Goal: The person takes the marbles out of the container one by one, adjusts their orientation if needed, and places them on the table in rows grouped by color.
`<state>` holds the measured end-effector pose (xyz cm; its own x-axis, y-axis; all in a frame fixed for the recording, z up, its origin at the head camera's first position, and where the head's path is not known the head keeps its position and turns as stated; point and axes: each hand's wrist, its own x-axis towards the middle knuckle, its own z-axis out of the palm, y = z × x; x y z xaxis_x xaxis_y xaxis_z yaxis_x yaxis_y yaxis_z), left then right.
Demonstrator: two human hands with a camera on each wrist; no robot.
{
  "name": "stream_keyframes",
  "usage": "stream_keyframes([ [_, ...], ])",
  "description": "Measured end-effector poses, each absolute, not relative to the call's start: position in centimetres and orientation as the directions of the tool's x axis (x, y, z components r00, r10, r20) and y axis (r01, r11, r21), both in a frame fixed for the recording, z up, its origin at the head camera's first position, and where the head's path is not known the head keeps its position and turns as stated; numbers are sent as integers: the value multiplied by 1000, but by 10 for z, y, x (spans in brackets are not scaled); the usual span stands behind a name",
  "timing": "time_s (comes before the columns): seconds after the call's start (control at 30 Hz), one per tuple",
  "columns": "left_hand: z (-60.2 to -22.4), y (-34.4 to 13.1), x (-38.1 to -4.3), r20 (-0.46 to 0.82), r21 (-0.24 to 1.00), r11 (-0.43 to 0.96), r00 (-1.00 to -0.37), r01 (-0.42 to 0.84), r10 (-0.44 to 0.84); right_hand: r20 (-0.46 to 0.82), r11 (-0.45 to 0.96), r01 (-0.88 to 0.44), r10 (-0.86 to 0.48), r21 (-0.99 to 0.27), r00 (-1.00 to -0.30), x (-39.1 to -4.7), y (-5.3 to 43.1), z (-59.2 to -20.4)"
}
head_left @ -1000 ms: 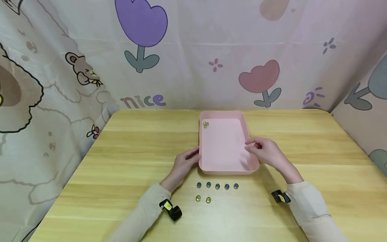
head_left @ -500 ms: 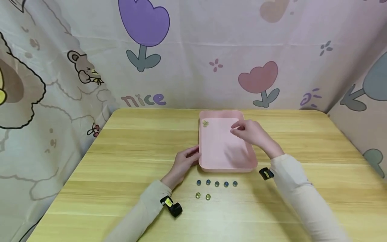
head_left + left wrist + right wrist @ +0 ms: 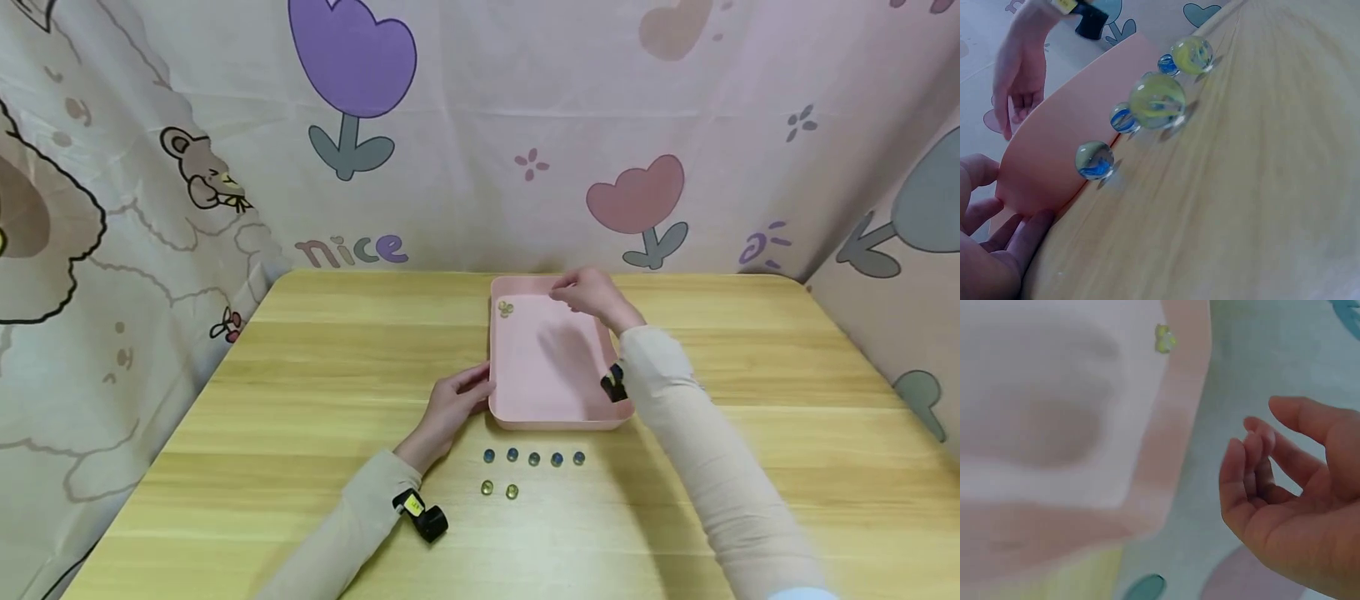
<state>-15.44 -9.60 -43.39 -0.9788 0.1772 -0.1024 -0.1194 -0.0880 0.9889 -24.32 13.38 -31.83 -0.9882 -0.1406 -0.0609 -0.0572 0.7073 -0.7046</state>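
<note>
The left hand (image 3: 450,407) rests its fingers against the outer left wall of a pink tray (image 3: 525,392), near its front corner. In the left wrist view those fingers (image 3: 1030,240) touch the tray's wall low down. Over the tray's far right part hovers the right hand (image 3: 594,298), thumb and fingers bent. The right wrist view shows a gap between thumb and index finger, with nothing seen in it. Several yellow-green marbles (image 3: 506,309) cluster in the tray's far left corner. Before the tray lie a row of several blue marbles (image 3: 534,458) and two yellow-green marbles (image 3: 512,492).
A light wooden table (image 3: 360,350) carries everything. Behind it hangs a white cloth (image 3: 480,192) with printed flowers. Each sleeve bears a small black camera, one (image 3: 429,523) on the left and one (image 3: 615,383) on the right.
The right hand has moved from the tray's right rim up and leftward toward its far end. The left hand, the tray and the marbles have stayed in place.
</note>
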Motion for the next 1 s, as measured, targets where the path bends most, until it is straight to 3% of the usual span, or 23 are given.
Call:
stream_keyframes([
  [0.5, -437, -96, -156, -98, 985, -119, -978, -121, 185, -61, 627, 169, 190, -761, -980, -267, 79, -369],
  [1.0, -437, -98, -153, -75, 988, -115, -977, -99, 200, -63, 749, 139, 129, -648, -990, -277, 50, -373],
])
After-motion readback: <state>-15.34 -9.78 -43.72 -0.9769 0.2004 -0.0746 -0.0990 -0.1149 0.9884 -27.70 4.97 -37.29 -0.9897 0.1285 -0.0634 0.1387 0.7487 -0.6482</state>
